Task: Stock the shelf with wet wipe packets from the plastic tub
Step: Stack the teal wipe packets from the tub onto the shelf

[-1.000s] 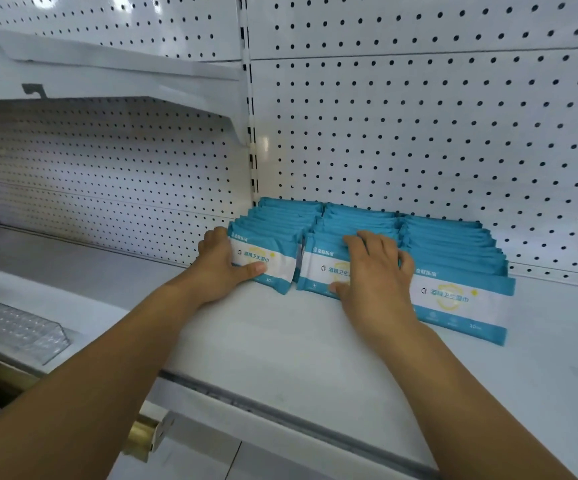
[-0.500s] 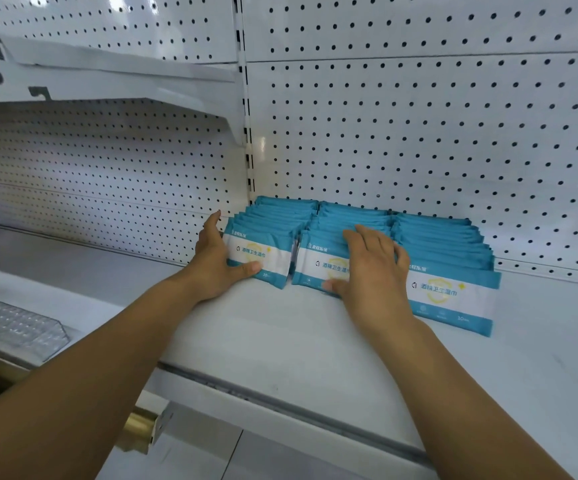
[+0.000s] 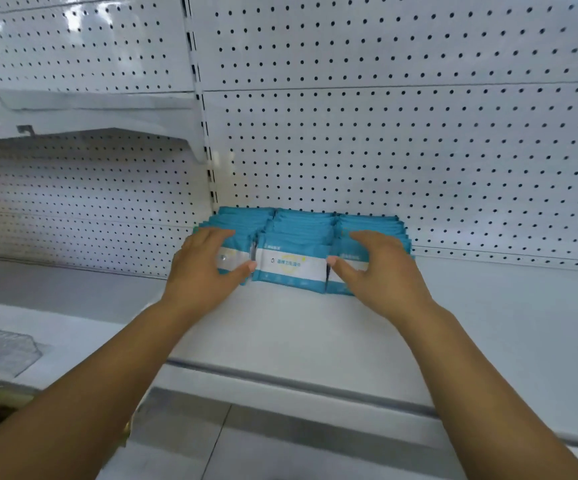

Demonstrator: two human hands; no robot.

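three rows of teal and white wet wipe packets (image 3: 292,263) stand on edge on the white shelf (image 3: 301,327), packed one behind another and running back to the far pegboard wall (image 3: 402,143). the rows sit side by side, touching, just right of the slotted upright (image 3: 208,157) that divides the wall panels.

the left hand (image 3: 204,268) curls over the near end of the left row, fingers on top of the packets and thumb pressed against the front packet's face, so it is grasping that row. the right hand (image 3: 381,268) does likewise on the right row, fingers spread over the top and thumb against the front. the middle row's front packet shows bare between the two thumbs.

to the far left, a white shelf bracket (image 3: 83,116) juts out above. a clear plastic divider (image 3: 0,348) lies on the near left shelf. the plastic tub is out of view.
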